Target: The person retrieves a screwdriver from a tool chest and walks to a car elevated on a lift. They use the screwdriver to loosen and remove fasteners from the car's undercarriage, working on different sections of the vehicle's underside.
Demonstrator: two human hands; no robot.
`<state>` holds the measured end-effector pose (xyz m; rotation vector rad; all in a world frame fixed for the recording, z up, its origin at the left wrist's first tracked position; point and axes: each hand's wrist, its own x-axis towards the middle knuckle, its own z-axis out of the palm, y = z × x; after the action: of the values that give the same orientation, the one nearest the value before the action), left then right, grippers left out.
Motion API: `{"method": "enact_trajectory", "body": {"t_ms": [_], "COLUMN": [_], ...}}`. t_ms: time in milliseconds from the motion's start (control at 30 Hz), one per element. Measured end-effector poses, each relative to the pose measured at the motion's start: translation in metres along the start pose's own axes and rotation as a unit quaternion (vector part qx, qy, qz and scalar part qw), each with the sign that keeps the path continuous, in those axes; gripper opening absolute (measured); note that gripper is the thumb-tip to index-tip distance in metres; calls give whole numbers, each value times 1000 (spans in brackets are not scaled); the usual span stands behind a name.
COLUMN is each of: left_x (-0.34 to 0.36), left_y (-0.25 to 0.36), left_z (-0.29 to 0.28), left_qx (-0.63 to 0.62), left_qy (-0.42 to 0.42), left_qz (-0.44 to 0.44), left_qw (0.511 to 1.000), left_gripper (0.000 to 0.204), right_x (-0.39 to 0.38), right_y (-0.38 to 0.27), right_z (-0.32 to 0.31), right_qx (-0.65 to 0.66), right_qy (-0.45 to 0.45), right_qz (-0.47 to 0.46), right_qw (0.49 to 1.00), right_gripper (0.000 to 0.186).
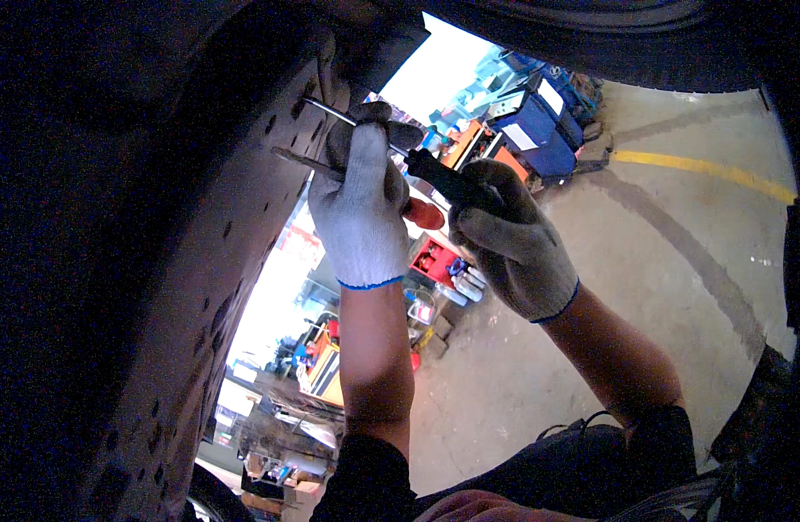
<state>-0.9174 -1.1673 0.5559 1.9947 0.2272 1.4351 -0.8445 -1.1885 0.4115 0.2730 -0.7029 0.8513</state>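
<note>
My left hand (pixel 361 200), in a light knit glove with a blue hem, is closed around a red-handled tool (pixel 423 214). A flat metal end (pixel 304 162) sticks out on the other side of that fist, toward a dark panel with holes (pixel 235 217). My right hand (pixel 513 239), in a matching glove, grips the black handle of a screwdriver (pixel 439 177). Its thin shaft runs behind or through my left fingers, and its bright tip points up and left near the panel. Whether the tip touches the panel, I cannot tell.
Dark bodywork surrounds the view at left and top. Beyond my hands are a dark blue cabinet (pixel 539 130), a red box with bottles (pixel 435 261) and an orange tool cart (pixel 323 374). A yellow line (pixel 704 170) crosses the concrete floor at right.
</note>
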Motion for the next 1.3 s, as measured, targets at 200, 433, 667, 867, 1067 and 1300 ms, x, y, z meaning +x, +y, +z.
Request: {"method": "enact_trajectory", "body": {"t_ms": [200,433,667,867,1067,1300], "left_x": [3,7,12,16,21,-9], "left_y": [-3,-7,-10,-7,-14,-12], "left_z": [0,-4,-5,3,2,10], "left_qx": [9,-10,-4,-9,-40,109], "left_qy": [-1,-13,-1,18,10,36], "left_qz": [-1,9,29,33,43,10], "left_qw": [1000,1000,1000,999,998,993], "left_gripper": [19,21,22,23,27,26], "right_x": [4,8,-6,3,5,-4], "right_y": [-27,-17,-9,-20,-24,-19], "right_z": [-8,-26,3,-11,-17,-4], "right_qx": [187,122,100,64,204,91], "right_qy": [-116,-165,-33,-90,-176,-51], "right_qz": [211,165,62,118,165,63], "right_qw": [953,965,992,987,949,993], "right_gripper": [48,49,55,59,68,60]}}
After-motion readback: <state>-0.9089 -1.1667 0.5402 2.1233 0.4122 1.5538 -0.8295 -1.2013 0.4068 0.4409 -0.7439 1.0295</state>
